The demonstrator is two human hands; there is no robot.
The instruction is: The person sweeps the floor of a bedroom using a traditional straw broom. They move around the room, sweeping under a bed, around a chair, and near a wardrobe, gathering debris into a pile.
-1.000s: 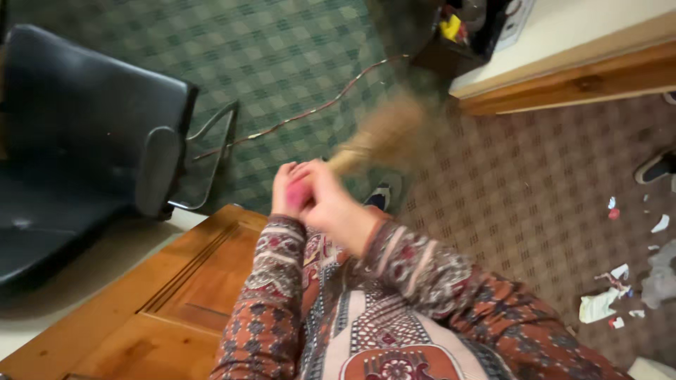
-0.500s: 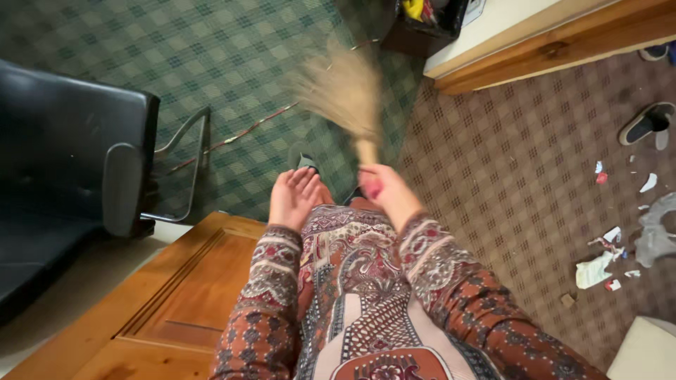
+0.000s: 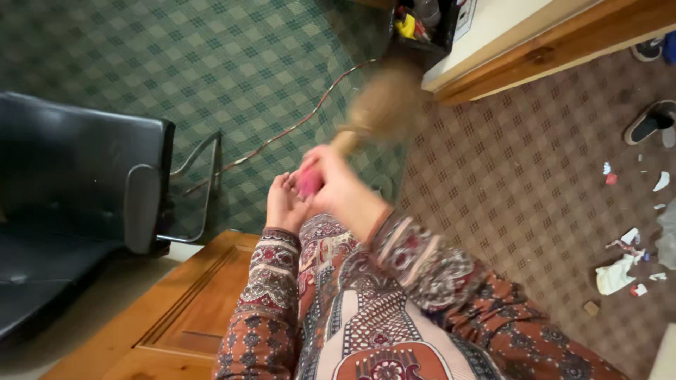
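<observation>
My right hand (image 3: 338, 186) grips the pink handle (image 3: 308, 183) of a small straw hand broom. Its bristle head (image 3: 384, 105) is blurred and points up and to the right over the carpet. My left hand (image 3: 283, 205) is held open with the palm up, right beside the handle's end and touching or nearly touching it. Both arms wear patterned red-brown sleeves.
A black armchair (image 3: 70, 190) with a metal frame stands at the left. A wooden panel (image 3: 176, 309) lies below my arms. A white-topped wooden counter (image 3: 535, 42) sits at the upper right. Paper scraps (image 3: 620, 271) and a slipper (image 3: 651, 121) litter the brown carpet; a cable (image 3: 282, 134) crosses the green carpet.
The broom head has swung from upright at centre over to the right. My right hand shifted slightly left against my left palm.
</observation>
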